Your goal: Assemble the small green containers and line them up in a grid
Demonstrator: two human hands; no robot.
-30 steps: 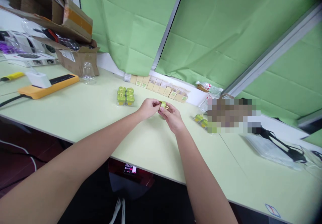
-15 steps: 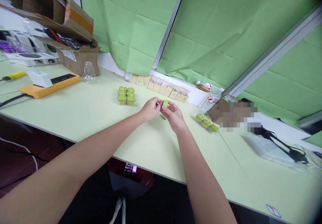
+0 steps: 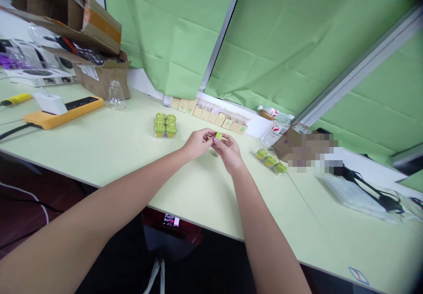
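Note:
A small green lidded piece [image 3: 218, 135] is pinched up between both hands above the middle of the table. My right hand [image 3: 231, 154] closes its thumb and fingers on it from the right. From the left, my left hand [image 3: 197, 144] presses its closed fingertips to the same piece, covering much of it. Left of the hands stands a block of several small clear tubs with green lids [image 3: 165, 126]. A row of three similar green-lidded tubs [image 3: 271, 161] lies to the right. Something small under the fingers is too blurred to make out.
Small open cardboard boxes [image 3: 211, 113] line the wall. Plastic bottles [image 3: 274, 134] lie behind the right tubs. On the left are a clear jar [image 3: 116, 96], an orange power strip [image 3: 79, 109] and large cartons [image 3: 102, 74]. A black strap [image 3: 366, 188] lies far right.
The fingers of my left hand have moved slightly right and further over the green piece, which has turned a little. The tubs on the table have stayed put.

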